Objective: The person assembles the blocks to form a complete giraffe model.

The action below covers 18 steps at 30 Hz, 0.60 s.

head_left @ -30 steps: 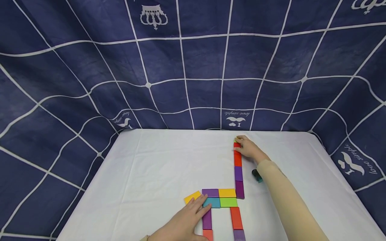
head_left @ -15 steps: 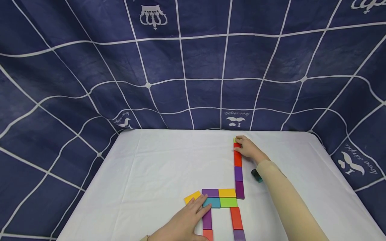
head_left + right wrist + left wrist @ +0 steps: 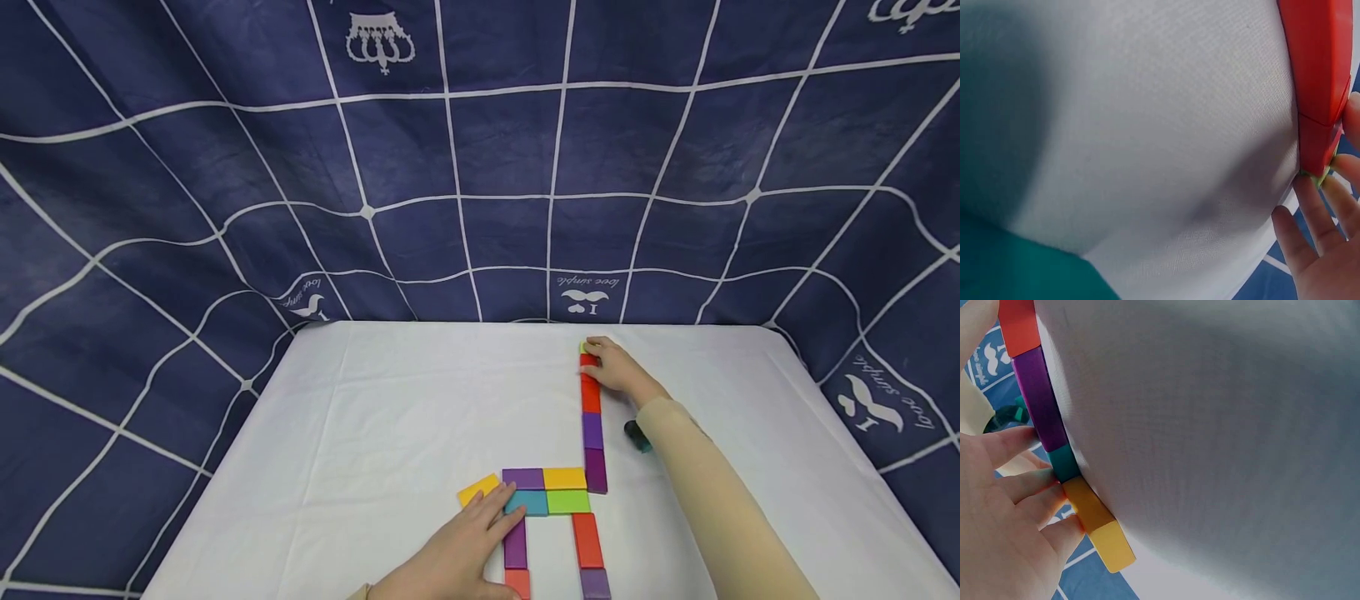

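Note:
Coloured rectangular blocks lie on a white cloth. My left hand (image 3: 457,546) rests with outstretched fingers on the near group, its fingertips at the teal block (image 3: 531,502) and purple block (image 3: 515,546). In the left wrist view, those fingers touch the side of the row, by the yellow block (image 3: 1100,525). My right hand (image 3: 618,367) is at the far end of a straight column, thumb by a red block (image 3: 588,361) and fingertips at a lime block (image 3: 582,348). The right wrist view shows its fingers extended against the red block's end (image 3: 1317,147), the lime one mostly hidden.
A purple block (image 3: 522,478), a yellow block (image 3: 564,478) and a green block (image 3: 568,502) complete a double row. Red (image 3: 587,540) and mauve (image 3: 595,583) blocks run toward me. A black and teal object (image 3: 637,435) lies beside my right sleeve. A blue gridded curtain (image 3: 495,233) surrounds the table.
Both hands keep their places on the blocks. The head view shifts very slightly; no block visibly moves.

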### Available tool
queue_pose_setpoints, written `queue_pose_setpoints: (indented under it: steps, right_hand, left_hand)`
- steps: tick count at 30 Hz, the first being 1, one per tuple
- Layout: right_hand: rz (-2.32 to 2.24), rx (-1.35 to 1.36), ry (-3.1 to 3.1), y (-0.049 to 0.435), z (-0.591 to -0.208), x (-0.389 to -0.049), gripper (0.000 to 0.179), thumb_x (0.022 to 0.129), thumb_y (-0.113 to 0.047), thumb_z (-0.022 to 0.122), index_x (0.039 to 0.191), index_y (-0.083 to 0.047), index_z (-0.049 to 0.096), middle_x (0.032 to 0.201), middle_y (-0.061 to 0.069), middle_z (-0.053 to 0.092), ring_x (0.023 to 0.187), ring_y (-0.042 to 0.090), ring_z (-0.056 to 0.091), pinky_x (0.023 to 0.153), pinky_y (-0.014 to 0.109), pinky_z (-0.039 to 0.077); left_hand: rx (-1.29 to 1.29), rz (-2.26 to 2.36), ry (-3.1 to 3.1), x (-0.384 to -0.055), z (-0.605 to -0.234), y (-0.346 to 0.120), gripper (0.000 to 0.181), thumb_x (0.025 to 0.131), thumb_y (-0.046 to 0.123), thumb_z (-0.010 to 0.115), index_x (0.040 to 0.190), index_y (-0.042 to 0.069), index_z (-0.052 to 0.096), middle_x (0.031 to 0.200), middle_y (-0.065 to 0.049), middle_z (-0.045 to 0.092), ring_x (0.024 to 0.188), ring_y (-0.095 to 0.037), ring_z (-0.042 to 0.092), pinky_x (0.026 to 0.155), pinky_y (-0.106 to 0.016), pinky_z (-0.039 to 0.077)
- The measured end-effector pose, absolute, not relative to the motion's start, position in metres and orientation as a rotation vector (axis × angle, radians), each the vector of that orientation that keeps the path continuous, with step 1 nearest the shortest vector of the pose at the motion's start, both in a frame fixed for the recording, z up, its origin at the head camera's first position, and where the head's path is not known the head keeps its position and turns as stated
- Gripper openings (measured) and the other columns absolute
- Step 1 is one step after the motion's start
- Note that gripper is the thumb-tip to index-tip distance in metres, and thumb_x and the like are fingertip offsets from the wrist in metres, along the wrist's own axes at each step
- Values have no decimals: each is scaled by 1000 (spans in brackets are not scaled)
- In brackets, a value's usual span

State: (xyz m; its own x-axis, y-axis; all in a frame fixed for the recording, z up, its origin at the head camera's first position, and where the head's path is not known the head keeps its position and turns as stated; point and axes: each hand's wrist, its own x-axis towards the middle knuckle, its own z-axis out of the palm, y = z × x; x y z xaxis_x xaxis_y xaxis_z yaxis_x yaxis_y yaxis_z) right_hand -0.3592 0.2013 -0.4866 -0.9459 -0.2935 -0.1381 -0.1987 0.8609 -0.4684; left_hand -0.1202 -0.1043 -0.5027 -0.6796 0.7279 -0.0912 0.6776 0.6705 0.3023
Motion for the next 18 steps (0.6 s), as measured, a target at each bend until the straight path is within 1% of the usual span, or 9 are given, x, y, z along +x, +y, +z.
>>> queue_pose_setpoints:
  steps: [2, 5, 7, 10, 14, 18]
  right_hand:
    - [-707, -375, 2839, 203, -485, -357, 57, 97, -21, 61, 144, 5, 43, 154, 27, 30, 141, 46, 32, 118, 57, 26]
    - [-749, -361, 2859, 207, -481, -353, 53, 97, -23, 60, 141, 6, 48, 152, 30, 32, 137, 48, 37, 116, 58, 29]
    - [-776, -351, 2868, 211, -476, -349, 51, 97, -24, 60, 138, 6, 51, 149, 32, 35, 133, 48, 42, 112, 59, 34]
    - [-777, -342, 2844, 220, -468, -340, 49, 98, -24, 58, 135, 6, 54, 142, 32, 44, 125, 47, 50, 106, 59, 42]
    - [-731, -315, 2740, 234, -459, -318, 48, 97, -26, 60, 134, 4, 56, 133, 29, 55, 115, 43, 56, 99, 56, 49]
    - [-663, -279, 2708, 244, -457, -288, 51, 96, -31, 62, 132, 5, 57, 127, 28, 59, 108, 38, 59, 94, 55, 51]
  left_hand:
    - [1150, 363, 2684, -120, -503, -104, 98, 81, 79, 50, 154, 15, 35, 163, -12, 25, 149, -29, 29, 113, -48, 39]
    - [1115, 392, 2666, -119, -503, -103, 99, 80, 79, 52, 154, 16, 34, 164, -10, 22, 149, -28, 28, 114, -48, 38]
    - [1086, 415, 2655, -119, -503, -103, 100, 79, 80, 53, 155, 17, 33, 165, -8, 19, 150, -28, 26, 115, -49, 36]
    - [1068, 443, 2649, -119, -503, -103, 101, 78, 80, 53, 155, 18, 32, 166, -7, 17, 151, -27, 24, 116, -49, 34]
    - [1126, 431, 2688, -118, -504, -104, 102, 78, 80, 53, 154, 15, 35, 165, -11, 19, 150, -28, 25, 116, -49, 34]
    - [1147, 404, 2710, -118, -503, -104, 101, 79, 80, 53, 153, 14, 36, 164, -12, 21, 150, -28, 26, 116, -48, 34]
